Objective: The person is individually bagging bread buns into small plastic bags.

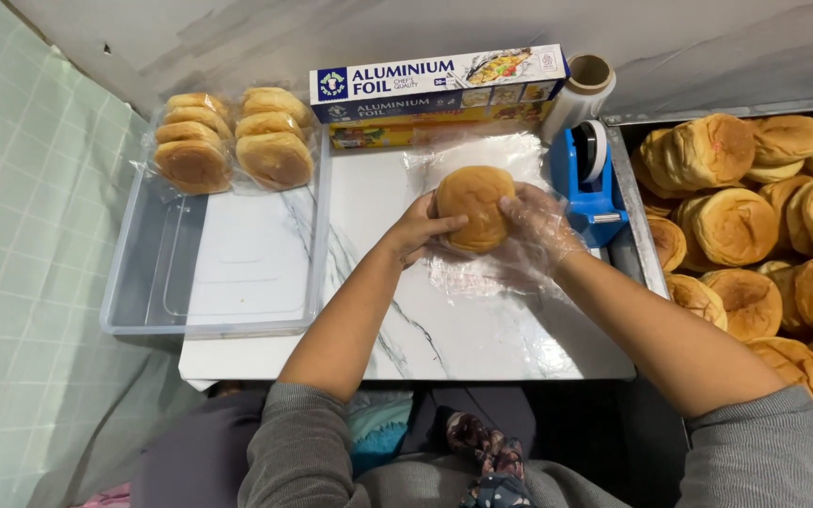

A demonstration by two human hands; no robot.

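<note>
Both hands close around one bun (pixel 474 205) over the table (pixel 482 329). The left hand (pixel 416 229) grips its side. The right hand (pixel 536 226) presses cling film (pixel 482 150) against it.

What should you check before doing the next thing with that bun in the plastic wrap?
1. Both hands on the bun: ok. The left hand grips its left side, the right hand its right.
2. Right hand gloved: ok, a thin clear glove covers it. Left hand looks bare: not ok if both should be covered.
3. Cling film spread under the bun: ok, it lies on the marble board.
4. Film fully round the bun: cannot tell.
5. Room in the clear tray: ok, the two wrapped bun packs fill only its far end.
6. Tape dispenser close by: ok, just right of the hands.
</note>
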